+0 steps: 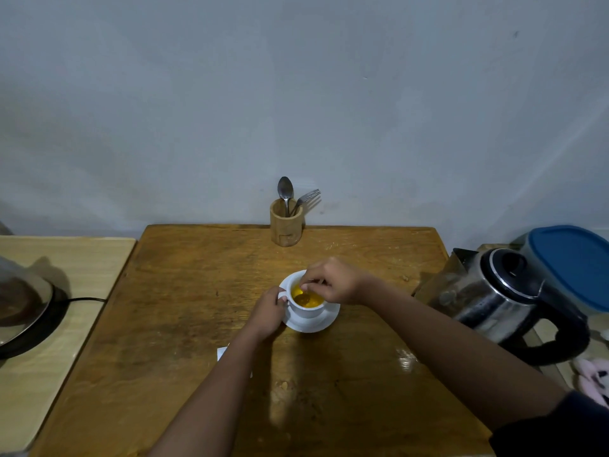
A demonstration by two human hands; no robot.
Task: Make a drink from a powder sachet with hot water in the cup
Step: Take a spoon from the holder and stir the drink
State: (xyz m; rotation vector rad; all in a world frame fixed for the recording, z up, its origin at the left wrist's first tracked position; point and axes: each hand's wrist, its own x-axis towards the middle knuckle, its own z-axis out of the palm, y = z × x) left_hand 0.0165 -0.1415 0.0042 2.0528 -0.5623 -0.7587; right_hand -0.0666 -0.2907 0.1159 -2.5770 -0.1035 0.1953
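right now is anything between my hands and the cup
Nothing visible. The left hand already touches the cup at its handle side, and the right hand is over the rim, holding a spoon in the yellow drink.

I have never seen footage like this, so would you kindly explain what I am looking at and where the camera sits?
There is no machine here: one wide-angle camera worn on a person's head looks forward and down at their bare hands. On the wooden table a white cup of yellow drink stands on a saucer. The left hand steadies the cup at its side, while the right hand holds a spoon dipped in the drink. Behind stands a wooden holder with a second spoon and a fork. A steel kettle sits at the right.
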